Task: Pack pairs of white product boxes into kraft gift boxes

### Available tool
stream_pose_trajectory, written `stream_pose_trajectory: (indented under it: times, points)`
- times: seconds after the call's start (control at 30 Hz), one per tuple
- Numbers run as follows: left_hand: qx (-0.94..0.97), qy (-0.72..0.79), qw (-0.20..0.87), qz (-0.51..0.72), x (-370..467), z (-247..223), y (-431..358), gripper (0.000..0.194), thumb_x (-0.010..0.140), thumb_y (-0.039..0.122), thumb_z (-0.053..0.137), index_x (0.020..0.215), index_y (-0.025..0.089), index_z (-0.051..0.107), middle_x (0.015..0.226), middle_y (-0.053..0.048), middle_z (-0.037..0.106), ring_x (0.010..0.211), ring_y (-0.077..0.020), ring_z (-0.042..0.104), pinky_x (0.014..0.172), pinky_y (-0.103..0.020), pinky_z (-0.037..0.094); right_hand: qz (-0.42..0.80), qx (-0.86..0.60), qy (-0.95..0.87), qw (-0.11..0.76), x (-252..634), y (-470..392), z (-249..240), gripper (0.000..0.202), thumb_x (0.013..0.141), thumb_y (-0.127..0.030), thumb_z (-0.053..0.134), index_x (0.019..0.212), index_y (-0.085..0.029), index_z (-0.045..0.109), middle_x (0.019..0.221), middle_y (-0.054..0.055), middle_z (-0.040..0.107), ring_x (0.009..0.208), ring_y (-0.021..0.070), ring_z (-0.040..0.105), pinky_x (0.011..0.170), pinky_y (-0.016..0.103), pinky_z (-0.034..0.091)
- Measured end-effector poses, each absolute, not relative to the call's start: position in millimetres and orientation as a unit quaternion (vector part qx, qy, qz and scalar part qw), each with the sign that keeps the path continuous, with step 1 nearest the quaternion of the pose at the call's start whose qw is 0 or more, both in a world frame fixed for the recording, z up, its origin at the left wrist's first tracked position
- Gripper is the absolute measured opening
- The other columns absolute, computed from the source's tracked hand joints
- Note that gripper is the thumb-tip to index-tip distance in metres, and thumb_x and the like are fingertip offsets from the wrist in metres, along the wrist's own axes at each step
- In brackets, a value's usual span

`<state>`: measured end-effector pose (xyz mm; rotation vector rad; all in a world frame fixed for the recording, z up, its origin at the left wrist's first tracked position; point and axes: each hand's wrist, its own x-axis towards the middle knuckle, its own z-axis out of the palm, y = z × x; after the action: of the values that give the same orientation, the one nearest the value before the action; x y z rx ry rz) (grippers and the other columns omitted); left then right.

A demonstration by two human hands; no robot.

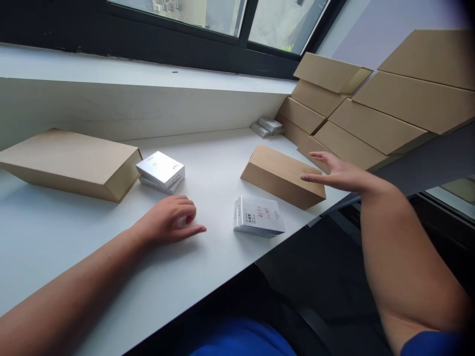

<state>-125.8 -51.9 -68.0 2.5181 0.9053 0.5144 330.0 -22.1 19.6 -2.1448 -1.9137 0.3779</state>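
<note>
My left hand (170,219) is over the white table (213,163), fingers curled and thumb apart, holding nothing. Just beyond it lie stacked silver boxes (161,169). My right hand (334,173) is spread above the right end of a brown cardboard box (284,175); whether the thumb touches it I cannot tell. Nearer the table's front edge, between my hands, sits a silver box with printed characters (260,216), with another flat against its underside.
A large brown box (70,160) lies at the left. Stacked brown boxes (389,111) fill the back right, beside a few small silver boxes (267,126). The sill (148,74) and window run along the back.
</note>
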Motion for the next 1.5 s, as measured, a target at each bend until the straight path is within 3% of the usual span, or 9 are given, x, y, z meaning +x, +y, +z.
stream_pose_trajectory:
  times: [0.23,0.4,0.53,0.67,0.83,1.0,1.17,1.33,1.5]
  points:
    - [0.899,0.341,0.199,0.191,-127.8,-73.6,-47.6,0.032,0.093,0.043,0.058,0.069,0.022,0.051,0.072,-0.001,0.06,0.073,-0.0184,0.055,0.069,-0.033,0.043,0.275,-0.65,-0.698,0.126,324.7,25.2,-12.8,0.106,0.059,-0.056,0.085,0.151,-0.031,0.039,0.158,0.008,0.039,0.145,0.0374,0.039,0.122,0.055,0.033]
    - [0.83,0.416,0.201,0.313,-122.6,-72.4,-55.6,0.015,0.094,0.039,0.057,0.095,0.024,0.054,0.112,-0.006,0.067,0.1,-0.0223,0.061,0.079,-0.036,0.051,0.254,-0.575,-0.76,0.166,266.2,43.5,-18.6,0.096,0.058,-0.052,0.087,0.144,-0.031,0.049,0.157,0.007,0.036,0.148,0.0363,0.03,0.125,0.056,0.024]
    - [0.738,0.512,0.231,0.375,-114.6,-69.2,-63.0,0.039,0.092,0.046,0.059,0.122,0.025,0.047,0.129,-0.01,0.06,0.108,-0.0245,0.062,0.076,-0.037,0.055,0.272,-0.504,-0.8,0.178,222.3,40.8,-22.3,0.091,0.059,-0.051,0.089,0.141,-0.036,0.051,0.153,0.005,0.041,0.147,0.0346,0.029,0.123,0.06,0.024]
    - [0.693,0.568,0.296,0.333,-109.1,-67.4,-64.0,0.038,0.096,0.058,0.047,0.108,0.023,0.052,0.105,-0.007,0.067,0.092,-0.0228,0.065,0.075,-0.039,0.053,0.271,-0.465,-0.819,0.2,201.3,31.2,-24.6,0.09,0.058,-0.056,0.089,0.137,-0.035,0.053,0.149,0.005,0.045,0.145,0.0332,0.032,0.122,0.059,0.026]
    - [0.67,0.615,0.273,0.314,-106.9,-67.9,-64.6,0.044,0.095,0.066,0.043,0.083,0.024,0.049,0.074,-0.001,0.062,0.063,-0.0187,0.054,0.058,-0.033,0.042,0.24,-0.457,-0.827,0.222,191.4,24.8,-26.4,0.08,0.062,-0.06,0.086,0.131,-0.033,0.057,0.147,0.005,0.05,0.142,0.0325,0.036,0.12,0.058,0.028]
    - [0.664,0.608,0.266,0.345,-109.2,-70.7,-62.6,0.04,0.092,0.062,0.051,0.08,0.024,0.052,0.073,0.0,0.065,0.061,-0.0174,0.054,0.058,-0.031,0.041,0.207,-0.495,-0.813,0.224,185.2,22.1,-27.6,0.069,0.072,-0.064,0.076,0.129,-0.031,0.056,0.143,0.006,0.053,0.139,0.0316,0.041,0.119,0.056,0.031]
    - [0.66,0.603,0.275,0.353,-113.1,-70.9,-59.4,0.044,0.09,0.066,0.052,0.079,0.024,0.056,0.071,0.001,0.065,0.061,-0.0175,0.055,0.059,-0.03,0.041,0.179,-0.709,-0.633,0.254,181.8,19.6,-29.6,0.077,0.078,-0.074,0.063,0.132,-0.021,0.051,0.142,0.019,0.052,0.133,0.0402,0.049,0.111,0.06,0.039]
    - [0.628,0.61,0.319,0.362,-112.9,-64.6,-60.8,0.049,0.09,0.067,0.051,0.115,0.027,0.064,0.1,-0.004,0.075,0.087,-0.0244,0.068,0.072,-0.036,0.051,0.284,-0.695,-0.599,0.28,187.2,22.1,-35.8,0.068,0.072,-0.074,0.07,0.116,-0.023,0.059,0.127,0.013,0.066,0.112,0.0339,0.065,0.097,0.051,0.052]
    - [0.65,0.523,0.4,0.38,-114.8,-67.5,-56.3,0.063,0.093,0.056,0.052,0.152,0.035,0.044,0.144,-0.006,0.062,0.127,-0.0306,0.06,0.103,-0.049,0.05,0.407,-0.629,-0.565,0.346,189.0,28.0,-43.0,0.066,0.065,-0.062,0.082,0.111,-0.025,0.054,0.122,0.009,0.068,0.098,0.0264,0.07,0.083,0.041,0.06]
